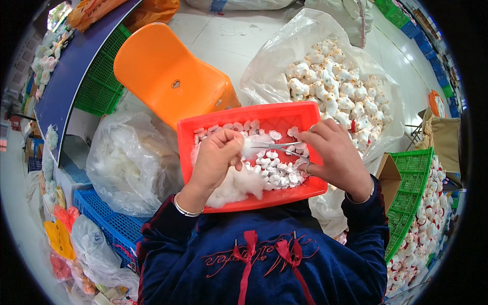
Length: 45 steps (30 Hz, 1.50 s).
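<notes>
A red plastic tray (249,204) sits in front of me, holding small white fabric pieces (277,172) and a clump of white fluffy stuffing (236,185). Over its right side, my right hand (333,152) is closed around ring-handled metal forceps (272,145), whose tips point left. My left hand (218,155), over the tray's left part, is pinched with a wisp of white stuffing (249,148) at its fingertips. The forceps' tips reach into this wisp. Whether a fabric piece is also between the left fingers is hidden.
An orange stool (168,76) stands beyond the tray. At far right, a clear bag (269,56) holds many small white plush toys (330,86). Left are a bag of stuffing (127,157) and a blue crate (109,218); right, a green crate (412,193) beside more toys.
</notes>
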### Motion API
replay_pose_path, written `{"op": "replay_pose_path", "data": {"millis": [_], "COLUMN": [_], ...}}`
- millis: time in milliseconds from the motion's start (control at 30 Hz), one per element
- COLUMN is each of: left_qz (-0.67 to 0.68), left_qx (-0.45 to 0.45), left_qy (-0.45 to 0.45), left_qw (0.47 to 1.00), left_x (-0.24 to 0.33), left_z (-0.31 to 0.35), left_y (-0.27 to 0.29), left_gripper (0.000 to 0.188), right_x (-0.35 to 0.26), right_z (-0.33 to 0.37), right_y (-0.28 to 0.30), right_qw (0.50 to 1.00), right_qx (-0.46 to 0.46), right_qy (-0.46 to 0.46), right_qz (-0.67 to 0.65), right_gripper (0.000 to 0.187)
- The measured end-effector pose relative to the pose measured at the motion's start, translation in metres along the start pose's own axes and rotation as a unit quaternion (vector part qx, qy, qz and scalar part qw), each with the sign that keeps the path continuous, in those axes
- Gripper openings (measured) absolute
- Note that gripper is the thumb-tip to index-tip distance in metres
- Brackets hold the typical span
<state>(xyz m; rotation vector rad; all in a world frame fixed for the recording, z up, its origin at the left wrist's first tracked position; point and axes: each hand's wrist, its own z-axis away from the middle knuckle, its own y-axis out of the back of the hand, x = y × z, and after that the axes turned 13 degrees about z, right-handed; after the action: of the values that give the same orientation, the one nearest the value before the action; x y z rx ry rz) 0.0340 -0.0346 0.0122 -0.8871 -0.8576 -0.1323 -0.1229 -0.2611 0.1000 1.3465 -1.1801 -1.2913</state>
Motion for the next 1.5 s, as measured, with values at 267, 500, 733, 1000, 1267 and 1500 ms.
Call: {"op": "replay_pose_path", "data": {"millis": [267, 500, 733, 1000, 1267, 1500], "left_qz": [0.067, -0.057, 0.096, 0.082, -0.067, -0.059], "left_qx": [-0.018, -0.024, 0.032, -0.024, -0.055, -0.064], "left_qy": [0.026, -0.009, 0.004, 0.008, -0.023, 0.004], "left_qw": [0.997, 0.998, 0.995, 0.996, 0.996, 0.996], "left_x": [-0.001, -0.005, 0.004, -0.008, -0.005, 0.002], "left_z": [0.001, 0.002, 0.002, 0.003, 0.006, 0.002], "left_y": [0.003, -0.007, 0.005, 0.007, -0.004, 0.002], "left_gripper": [0.012, 0.007, 0.010, 0.014, 0.018, 0.011], "right_x": [-0.002, -0.004, 0.013, -0.001, -0.001, 0.001], "right_z": [0.005, -0.003, 0.016, 0.014, 0.009, 0.010], "right_y": [-0.003, 0.003, -0.014, -0.034, -0.012, -0.021], "right_qw": [0.999, 0.998, 0.996, 0.992, 0.988, 0.996], "right_qx": [-0.027, -0.055, -0.057, -0.040, -0.113, -0.070], "right_qy": [-0.008, 0.016, -0.056, -0.028, -0.031, -0.006], "right_qz": [0.044, 0.028, -0.031, -0.120, -0.099, -0.062], "right_gripper": [0.036, 0.042, 0.067, 0.060, 0.033, 0.046]}}
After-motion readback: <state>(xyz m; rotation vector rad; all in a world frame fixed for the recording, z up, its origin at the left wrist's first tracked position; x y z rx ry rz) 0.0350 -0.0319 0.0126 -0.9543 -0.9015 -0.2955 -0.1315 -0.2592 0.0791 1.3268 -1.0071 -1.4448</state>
